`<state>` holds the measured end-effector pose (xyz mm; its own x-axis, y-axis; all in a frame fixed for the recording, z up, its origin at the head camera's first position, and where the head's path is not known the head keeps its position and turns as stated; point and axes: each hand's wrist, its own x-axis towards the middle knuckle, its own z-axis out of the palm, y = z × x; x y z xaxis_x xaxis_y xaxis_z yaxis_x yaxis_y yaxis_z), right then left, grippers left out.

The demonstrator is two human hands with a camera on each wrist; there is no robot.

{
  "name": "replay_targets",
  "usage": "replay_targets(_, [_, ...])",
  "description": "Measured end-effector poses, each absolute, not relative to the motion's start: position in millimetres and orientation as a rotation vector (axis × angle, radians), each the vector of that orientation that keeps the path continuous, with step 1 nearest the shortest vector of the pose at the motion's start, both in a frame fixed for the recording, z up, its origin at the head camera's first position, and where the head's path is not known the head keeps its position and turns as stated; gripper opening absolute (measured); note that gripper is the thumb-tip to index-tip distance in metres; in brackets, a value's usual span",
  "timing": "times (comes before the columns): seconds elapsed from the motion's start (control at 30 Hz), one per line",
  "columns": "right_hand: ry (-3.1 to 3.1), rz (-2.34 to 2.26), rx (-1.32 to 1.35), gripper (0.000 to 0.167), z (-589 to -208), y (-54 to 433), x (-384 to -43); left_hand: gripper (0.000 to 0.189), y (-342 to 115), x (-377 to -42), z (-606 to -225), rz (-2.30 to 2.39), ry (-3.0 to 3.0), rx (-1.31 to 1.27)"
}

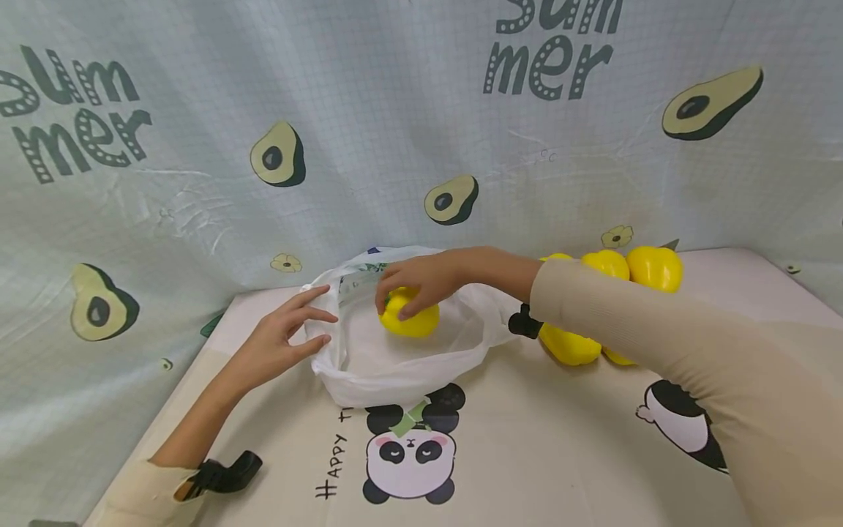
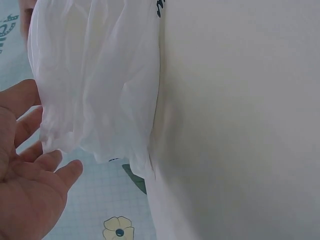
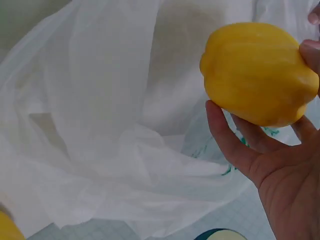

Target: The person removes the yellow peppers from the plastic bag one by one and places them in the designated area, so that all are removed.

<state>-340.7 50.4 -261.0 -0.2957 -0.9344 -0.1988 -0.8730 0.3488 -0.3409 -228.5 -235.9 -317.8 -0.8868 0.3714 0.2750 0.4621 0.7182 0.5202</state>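
Observation:
A glossy yellow bell pepper (image 1: 418, 320) is in my right hand (image 1: 431, 280), over the mouth of a white plastic bag (image 1: 402, 384). In the right wrist view, the fingers and thumb are curled round the pepper (image 3: 257, 70) from its sides, with the bag's crumpled film (image 3: 100, 165) behind it. My left hand (image 1: 279, 338) is at the left rim of the bag, fingers spread and loosely bent. Seen from the left wrist, its fingertips (image 2: 27, 95) lie right against the bag's side (image 2: 95, 90), holding nothing.
Several more yellow bell peppers (image 1: 655, 268) lie on the table to the right, partly hidden behind my right sleeve (image 1: 619, 315). A printed panda (image 1: 410, 461) marks the tablecloth in front of the bag. Behind the table hangs a sheet (image 1: 369, 110) with avocado prints.

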Motion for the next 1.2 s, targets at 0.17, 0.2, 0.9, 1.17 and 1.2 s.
replay_targets(0.17, [2.208, -0.439, -1.530, 0.033, -251, 68, -336, 0.023, -236, -229, -317, -0.898, -2.772, -0.678])
replay_targets(0.2, [2.204, -0.474, -1.515, 0.034, -251, 73, -335, 0.023, -235, -229, -317, -0.898, -2.771, -0.678])
replay_targets(0.9, [2.524, -0.826, -1.435, 0.069, -278, 155, -280, 0.024, -233, -221, -315, -0.900, -2.762, -0.681])
replay_targets(1.17, [2.606, -0.896, -1.368, 0.069, -279, 183, -274, 0.025, -232, -223, -313, -0.877, -2.769, -0.674])
replay_targets(1.2, [2.618, -0.896, -1.365, 0.068, -280, 185, -273, 0.026, -232, -223, -313, -0.878, -2.769, -0.678])
